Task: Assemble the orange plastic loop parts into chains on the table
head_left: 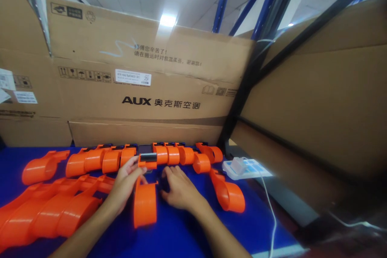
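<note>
Head view is showing both hands working at the middle of the blue bench (181, 234), with one orange curved segment (145, 205) serving as the landmark. This segment is lying between the two wrists, its long axis running from the person toward the cardboard box (145, 72) at the back. The left hand (125, 183) is sitting just left of the segment, its grip pinching a small orange-and-black connector piece (147, 160) directly beyond the segment's far end. The right hand (178, 189) is resting just right of the segment, fingers curled down over a dark part; whether that grip is pressing anything cannot be told. The left hand is the nearer one to the connector. Beyond the segment, a row (169, 155) of about nine orange segments is lying crosswise. Left of it, a pile (51, 209) of roughly five is lying; right of it, one loose pair (228, 193) and one white power strip (244, 168).
</note>
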A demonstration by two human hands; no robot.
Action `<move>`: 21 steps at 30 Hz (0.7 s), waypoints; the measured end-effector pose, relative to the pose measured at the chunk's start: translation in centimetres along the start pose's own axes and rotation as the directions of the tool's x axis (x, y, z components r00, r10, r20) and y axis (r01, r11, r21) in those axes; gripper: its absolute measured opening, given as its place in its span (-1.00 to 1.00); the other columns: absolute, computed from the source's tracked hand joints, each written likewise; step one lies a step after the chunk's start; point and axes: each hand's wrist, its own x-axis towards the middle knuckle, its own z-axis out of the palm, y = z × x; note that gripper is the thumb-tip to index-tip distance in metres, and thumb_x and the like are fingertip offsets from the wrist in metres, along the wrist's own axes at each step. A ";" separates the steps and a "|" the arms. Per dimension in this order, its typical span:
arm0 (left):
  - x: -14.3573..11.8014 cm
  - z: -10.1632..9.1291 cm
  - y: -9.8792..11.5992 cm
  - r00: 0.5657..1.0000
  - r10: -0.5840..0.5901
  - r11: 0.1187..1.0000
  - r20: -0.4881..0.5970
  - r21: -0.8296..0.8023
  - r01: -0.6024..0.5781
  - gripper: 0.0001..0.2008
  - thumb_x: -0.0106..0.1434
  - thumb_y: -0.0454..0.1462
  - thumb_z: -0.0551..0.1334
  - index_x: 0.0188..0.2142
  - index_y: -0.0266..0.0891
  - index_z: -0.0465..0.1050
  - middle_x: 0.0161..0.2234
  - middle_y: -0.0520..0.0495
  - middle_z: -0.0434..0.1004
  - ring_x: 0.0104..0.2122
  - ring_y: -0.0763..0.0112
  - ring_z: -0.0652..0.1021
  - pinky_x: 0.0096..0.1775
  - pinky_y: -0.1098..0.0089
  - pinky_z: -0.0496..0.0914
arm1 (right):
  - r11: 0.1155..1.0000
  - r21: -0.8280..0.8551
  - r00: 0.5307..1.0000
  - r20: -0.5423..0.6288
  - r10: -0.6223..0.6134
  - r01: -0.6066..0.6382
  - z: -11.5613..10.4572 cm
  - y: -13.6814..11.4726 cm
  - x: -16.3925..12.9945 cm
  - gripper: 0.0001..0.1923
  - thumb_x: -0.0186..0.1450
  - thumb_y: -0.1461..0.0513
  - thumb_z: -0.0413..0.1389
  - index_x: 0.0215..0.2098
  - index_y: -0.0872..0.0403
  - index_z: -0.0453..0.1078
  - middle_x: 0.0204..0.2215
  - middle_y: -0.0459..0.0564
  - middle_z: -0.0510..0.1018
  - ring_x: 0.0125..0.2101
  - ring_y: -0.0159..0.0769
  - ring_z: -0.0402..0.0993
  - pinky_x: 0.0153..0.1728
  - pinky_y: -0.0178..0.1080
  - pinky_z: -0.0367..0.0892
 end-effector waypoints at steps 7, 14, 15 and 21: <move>0.1 -0.2 0.1 0.999 0.017 1.000 0.044 -0.027 -0.016 -0.55 0.01 -0.22 0.43 -0.09 -0.23 0.42 -0.59 0.13 0.44 -0.70 0.53 0.37 -0.61 0.50 0.28 | 0.956 0.274 0.984 -0.166 -0.062 0.106 -1.1 -0.6 0.2 -0.86 0.34 0.23 0.10 -0.13 0.02 0.41 -0.38 -0.07 0.54 -0.39 -0.29 0.44 -0.33 -0.31 0.26; -0.1 -0.1 -0.3 0.996 0.058 0.996 0.069 0.062 -0.062 -0.55 0.11 -0.15 0.41 -0.03 -0.19 0.42 -0.49 0.10 0.46 -0.70 0.59 0.36 -0.60 0.51 0.29 | 0.839 0.502 0.945 -0.325 -0.042 0.210 -1.4 -0.7 0.5 -0.76 0.44 0.13 0.00 -0.06 0.05 0.43 -0.29 -0.02 0.59 -0.34 -0.27 0.49 -0.28 -0.27 0.39; 0.0 -0.2 -0.5 0.995 0.071 0.995 0.073 0.071 -0.077 -0.55 0.12 -0.14 0.41 -0.03 -0.19 0.42 -0.48 0.11 0.45 -0.70 0.59 0.36 -0.60 0.51 0.29 | 0.818 0.533 0.945 -0.323 -0.040 0.217 -1.3 -0.7 0.5 -0.75 0.45 0.13 -0.02 -0.05 0.05 0.42 -0.29 -0.02 0.59 -0.34 -0.27 0.50 -0.28 -0.27 0.40; 0.3 -0.3 -1.1 0.987 0.109 0.983 0.120 0.134 -0.125 -0.56 0.14 -0.12 0.39 -0.03 -0.20 0.42 -0.44 0.08 0.44 -0.70 0.60 0.35 -0.61 0.50 0.27 | 0.775 0.583 0.928 -0.373 -0.014 0.246 -0.6 -0.8 0.6 -0.76 0.45 0.15 -0.03 -0.12 0.05 0.45 -0.32 -0.01 0.60 -0.35 -0.26 0.54 -0.29 -0.26 0.45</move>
